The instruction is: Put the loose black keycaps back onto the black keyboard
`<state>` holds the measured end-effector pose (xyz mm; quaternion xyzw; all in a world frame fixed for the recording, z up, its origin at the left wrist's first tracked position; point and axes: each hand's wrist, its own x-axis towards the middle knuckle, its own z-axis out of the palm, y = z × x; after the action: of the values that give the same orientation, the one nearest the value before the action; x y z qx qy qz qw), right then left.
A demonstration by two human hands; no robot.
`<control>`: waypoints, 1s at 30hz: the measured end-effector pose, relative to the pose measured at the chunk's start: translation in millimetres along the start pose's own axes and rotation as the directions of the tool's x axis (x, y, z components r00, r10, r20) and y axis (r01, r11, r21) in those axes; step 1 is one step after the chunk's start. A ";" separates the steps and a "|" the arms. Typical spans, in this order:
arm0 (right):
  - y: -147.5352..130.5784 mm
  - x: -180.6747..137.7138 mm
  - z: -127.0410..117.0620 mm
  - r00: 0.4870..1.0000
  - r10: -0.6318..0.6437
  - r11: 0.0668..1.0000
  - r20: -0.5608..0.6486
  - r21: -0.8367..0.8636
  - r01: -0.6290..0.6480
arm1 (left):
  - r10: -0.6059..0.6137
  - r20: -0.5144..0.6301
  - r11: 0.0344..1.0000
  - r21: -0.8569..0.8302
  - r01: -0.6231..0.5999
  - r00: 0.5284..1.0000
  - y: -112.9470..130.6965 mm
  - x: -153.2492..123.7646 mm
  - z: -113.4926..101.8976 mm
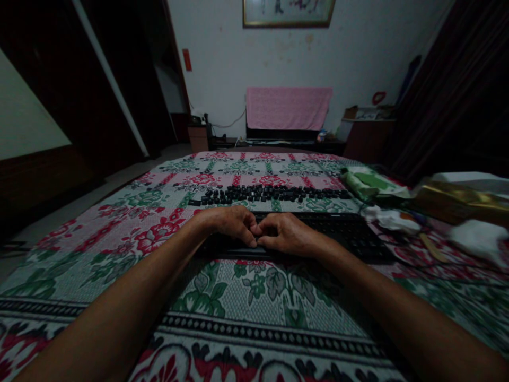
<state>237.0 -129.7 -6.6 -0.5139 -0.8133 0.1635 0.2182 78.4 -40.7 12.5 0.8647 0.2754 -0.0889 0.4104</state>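
A black keyboard [360, 239] lies on the flowered cloth, partly covered by my hands and forearms. Above its middle, my left hand [236, 225] and my right hand [284, 233] meet with their fingertips pinched close together. Whatever the fingers hold, if anything, is too small and dark to make out. Beyond the keyboard, many loose black keycaps [274, 193] are spread in a long, uneven row.
The flowered cloth [246, 297] spreads under everything. At the right lie a green packet [368, 183], crumpled white tissue [393, 218], a flat wooden stick [432, 248], a white bundle [479, 239] and a gold-coloured package [449, 201]. A dark cable runs along the right side.
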 end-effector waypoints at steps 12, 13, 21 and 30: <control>3.7 -0.1 1.3 0.999 -0.022 0.999 0.028 0.027 0.021 | -0.038 -0.027 0.997 -0.061 0.036 0.999 -1.4 0.2 1.0; 3.6 -0.2 1.7 1.000 -0.014 0.999 0.024 0.030 0.013 | -0.037 -0.027 0.997 -0.070 0.035 0.999 -1.8 0.2 1.0; 3.0 1.0 3.1 1.000 -0.023 1.000 -0.001 0.013 0.023 | -0.054 -0.025 0.996 -0.074 0.052 0.998 -5.5 4.1 3.6; 3.8 2.1 2.3 1.000 0.019 0.999 0.019 0.037 -0.019 | -0.026 -0.014 0.998 -0.062 0.025 1.000 -5.7 4.2 0.8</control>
<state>237.9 -126.4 -10.1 -0.5159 -0.8072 0.1856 0.2187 78.8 -36.7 6.7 0.8487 0.2919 -0.0793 0.4339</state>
